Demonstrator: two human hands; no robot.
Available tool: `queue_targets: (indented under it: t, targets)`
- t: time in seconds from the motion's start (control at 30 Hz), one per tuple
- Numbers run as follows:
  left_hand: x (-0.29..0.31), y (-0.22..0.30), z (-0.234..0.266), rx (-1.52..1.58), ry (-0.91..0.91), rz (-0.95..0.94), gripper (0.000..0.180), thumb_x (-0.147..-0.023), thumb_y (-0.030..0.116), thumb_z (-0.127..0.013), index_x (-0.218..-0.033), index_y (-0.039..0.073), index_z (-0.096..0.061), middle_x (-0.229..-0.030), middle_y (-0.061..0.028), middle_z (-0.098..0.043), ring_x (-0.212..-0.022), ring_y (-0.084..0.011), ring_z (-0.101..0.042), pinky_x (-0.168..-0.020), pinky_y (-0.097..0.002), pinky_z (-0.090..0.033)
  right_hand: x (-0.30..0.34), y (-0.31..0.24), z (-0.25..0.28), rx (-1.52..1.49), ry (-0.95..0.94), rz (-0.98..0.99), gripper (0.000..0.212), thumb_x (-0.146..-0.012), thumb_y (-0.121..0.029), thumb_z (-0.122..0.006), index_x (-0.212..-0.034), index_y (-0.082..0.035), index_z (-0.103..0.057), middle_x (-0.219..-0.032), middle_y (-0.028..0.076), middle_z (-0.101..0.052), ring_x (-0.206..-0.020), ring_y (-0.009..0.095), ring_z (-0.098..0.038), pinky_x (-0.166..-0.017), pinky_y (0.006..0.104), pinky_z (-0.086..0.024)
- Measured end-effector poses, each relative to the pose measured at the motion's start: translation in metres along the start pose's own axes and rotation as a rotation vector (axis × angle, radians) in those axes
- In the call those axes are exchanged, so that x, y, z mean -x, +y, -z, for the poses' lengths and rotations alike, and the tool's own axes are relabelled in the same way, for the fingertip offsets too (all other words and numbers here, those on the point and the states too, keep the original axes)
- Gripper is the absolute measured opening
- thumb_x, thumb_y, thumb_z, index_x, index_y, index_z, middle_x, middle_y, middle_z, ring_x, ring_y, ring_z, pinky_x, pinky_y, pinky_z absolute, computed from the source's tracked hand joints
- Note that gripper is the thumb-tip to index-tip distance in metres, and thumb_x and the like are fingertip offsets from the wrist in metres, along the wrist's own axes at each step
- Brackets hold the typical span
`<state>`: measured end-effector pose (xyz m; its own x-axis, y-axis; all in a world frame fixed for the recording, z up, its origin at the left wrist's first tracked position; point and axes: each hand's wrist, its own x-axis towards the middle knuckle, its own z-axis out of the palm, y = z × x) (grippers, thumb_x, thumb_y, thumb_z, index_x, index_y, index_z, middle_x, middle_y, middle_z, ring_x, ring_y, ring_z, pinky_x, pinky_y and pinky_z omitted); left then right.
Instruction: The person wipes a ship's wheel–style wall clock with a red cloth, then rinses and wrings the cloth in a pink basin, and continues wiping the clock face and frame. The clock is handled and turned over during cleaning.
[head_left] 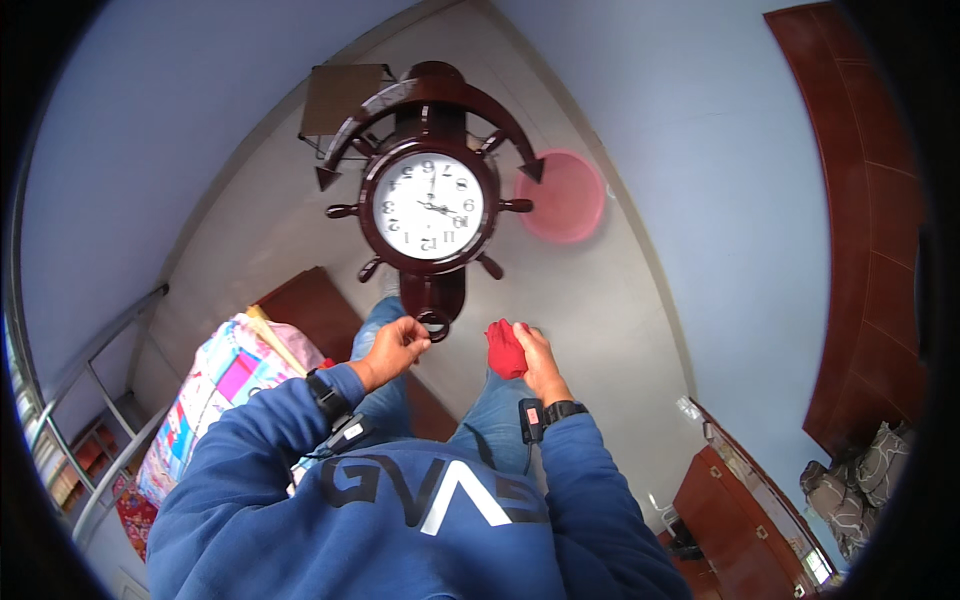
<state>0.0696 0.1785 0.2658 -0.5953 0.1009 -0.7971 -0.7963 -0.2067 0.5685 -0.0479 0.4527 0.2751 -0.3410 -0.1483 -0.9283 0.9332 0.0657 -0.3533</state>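
I have my left hand (396, 350) at the near end of a dark, glossy red-brown clock (428, 206), thumb and fingers drawn together on the small ring (444, 333) there. The clock stretches straight away from me above the pale floor (600, 300), about midway between the floor's left and right edges; I cannot tell whether its far end rests on anything. Its round white dial sits inside a ship's wheel with knobbed handles, upside down from my side, and the anchor's arrow-tipped arms curve round the far end. My right hand (541, 362) is closed around a bunched red cloth (505, 349), just to the right of the ring and apart from it. Beyond the clock, a pink basin (598, 205) sits by the floor's right edge, partly behind one anchor tip, and a small brown-topped stand (343, 100) is by the left edge, toward the far corner. Nearer me on the left lies a colourful patterned bundle (215, 390) beside a brown panel (310, 305); at lower right is a red-brown cabinet (735, 510).
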Motion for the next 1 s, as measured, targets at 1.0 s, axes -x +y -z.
queue_targets:
  t: [1.0]
  targets:
    - [-0.364,0.042,-0.298,0.354,0.492,-0.275,0.019,-0.080,0.010,-0.081,-0.093,0.001,-0.069,-0.098,-0.0088,-0.070,-0.089,-0.0191,-0.067,-0.077,-0.0300,-0.055,-0.228,-0.193,0.249,0.651,0.143,0.694,0.017,-0.080,-0.012,-0.079,-0.090,-0.003,-0.067,-0.110,0.015,-0.066,-0.099,0.023,-0.064,-0.088,0.0345,-0.050]
